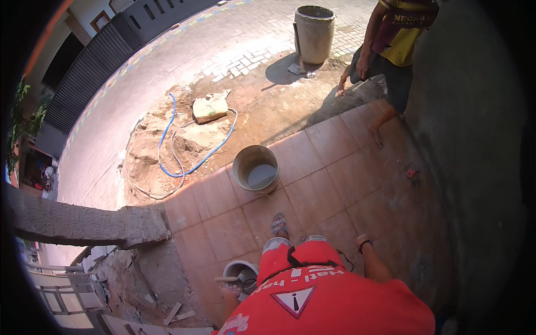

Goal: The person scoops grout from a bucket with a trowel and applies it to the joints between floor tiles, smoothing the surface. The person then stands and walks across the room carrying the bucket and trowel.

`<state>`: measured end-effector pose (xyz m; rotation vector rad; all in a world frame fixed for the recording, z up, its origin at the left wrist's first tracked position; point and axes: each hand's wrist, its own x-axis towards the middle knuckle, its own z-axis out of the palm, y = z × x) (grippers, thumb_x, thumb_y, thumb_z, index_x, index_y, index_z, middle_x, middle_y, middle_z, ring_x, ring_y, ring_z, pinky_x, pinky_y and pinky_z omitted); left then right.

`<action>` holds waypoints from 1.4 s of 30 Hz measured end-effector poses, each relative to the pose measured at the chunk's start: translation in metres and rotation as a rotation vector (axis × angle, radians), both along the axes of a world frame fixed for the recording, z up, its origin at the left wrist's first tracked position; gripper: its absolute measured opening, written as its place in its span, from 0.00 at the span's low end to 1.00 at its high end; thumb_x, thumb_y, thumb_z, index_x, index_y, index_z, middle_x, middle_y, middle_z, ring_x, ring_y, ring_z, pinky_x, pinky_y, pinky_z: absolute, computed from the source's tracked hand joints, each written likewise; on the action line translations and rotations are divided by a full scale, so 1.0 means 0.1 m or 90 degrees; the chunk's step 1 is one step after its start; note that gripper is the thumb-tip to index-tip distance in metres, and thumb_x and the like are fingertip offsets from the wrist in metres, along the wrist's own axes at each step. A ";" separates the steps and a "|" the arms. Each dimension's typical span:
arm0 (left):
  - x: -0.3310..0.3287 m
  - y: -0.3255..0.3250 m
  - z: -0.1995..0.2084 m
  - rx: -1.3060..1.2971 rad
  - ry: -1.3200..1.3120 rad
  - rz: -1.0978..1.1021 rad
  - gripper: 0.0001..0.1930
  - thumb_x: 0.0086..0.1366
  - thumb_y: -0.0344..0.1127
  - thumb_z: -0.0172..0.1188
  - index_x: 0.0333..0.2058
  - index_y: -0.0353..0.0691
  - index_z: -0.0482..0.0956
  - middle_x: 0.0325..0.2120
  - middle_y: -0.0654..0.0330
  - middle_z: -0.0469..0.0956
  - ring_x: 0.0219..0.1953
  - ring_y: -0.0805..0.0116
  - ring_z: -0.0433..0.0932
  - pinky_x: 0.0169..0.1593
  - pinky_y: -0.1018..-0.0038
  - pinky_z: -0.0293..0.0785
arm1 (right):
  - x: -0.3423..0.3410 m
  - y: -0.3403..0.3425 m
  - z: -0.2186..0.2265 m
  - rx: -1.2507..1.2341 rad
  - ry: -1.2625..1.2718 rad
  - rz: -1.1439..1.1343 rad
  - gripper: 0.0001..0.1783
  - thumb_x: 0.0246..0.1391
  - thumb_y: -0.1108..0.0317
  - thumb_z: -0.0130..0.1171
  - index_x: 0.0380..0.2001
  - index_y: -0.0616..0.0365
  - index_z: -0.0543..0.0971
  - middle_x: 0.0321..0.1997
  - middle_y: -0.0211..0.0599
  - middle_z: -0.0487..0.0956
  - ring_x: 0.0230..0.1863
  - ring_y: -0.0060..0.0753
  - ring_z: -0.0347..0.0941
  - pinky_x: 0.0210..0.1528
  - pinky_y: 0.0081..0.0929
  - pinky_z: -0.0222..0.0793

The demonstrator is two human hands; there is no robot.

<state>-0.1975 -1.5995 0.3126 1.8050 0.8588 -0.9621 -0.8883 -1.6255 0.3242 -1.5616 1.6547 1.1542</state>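
A small grey bucket [254, 268] is beside my left leg, with a wooden-handled tool [226, 278] across its rim. My left hand [228, 292] is at the near left side of this bucket. Its fingers are mostly hidden, so whether it grips the bucket does not show. My right hand [362, 241], with a dark band at the wrist, hangs beside my right hip over the tiles. Its fingers are too small to read. Ahead of my sandalled foot [279, 224], a larger bucket [239, 174] holds greyish liquid and stands on the tiled floor [312, 192].
Beyond the tiles lie sandy soil, a blue hose [209, 162] and a pale sack [210, 108]. A tall drum [315, 39] stands farther back. Another person [393, 61] steps along at the upper right. A rough concrete beam [84, 223] juts in from the left; a small red object [411, 173] lies rightward.
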 end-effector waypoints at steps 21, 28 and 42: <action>-0.54 -3.66 1.31 -0.298 -0.195 -0.149 0.07 0.62 0.32 0.50 0.25 0.43 0.67 0.20 0.64 0.67 0.22 0.67 0.69 0.33 0.67 0.72 | 0.34 -0.68 0.57 -0.143 -0.177 -1.007 0.24 0.51 0.76 0.57 0.52 0.43 0.78 0.40 0.39 0.82 0.34 0.33 0.78 0.35 0.34 0.75; -1.06 -4.48 1.75 -0.469 -0.241 -0.139 0.07 0.60 0.28 0.50 0.23 0.43 0.65 0.18 0.63 0.65 0.21 0.70 0.67 0.30 0.71 0.72 | -0.06 -1.02 0.57 0.000 -0.150 -0.842 0.26 0.53 0.74 0.55 0.56 0.40 0.75 0.51 0.30 0.80 0.39 0.32 0.80 0.42 0.36 0.76; -2.48 -5.32 2.43 -0.502 -0.220 -0.121 0.09 0.60 0.31 0.55 0.23 0.41 0.66 0.20 0.61 0.66 0.20 0.67 0.66 0.30 0.68 0.72 | -2.11 -2.65 0.46 -0.353 -0.241 -1.181 0.20 0.54 0.78 0.44 0.46 0.53 0.79 0.27 0.42 0.79 0.15 0.33 0.70 0.16 0.33 0.67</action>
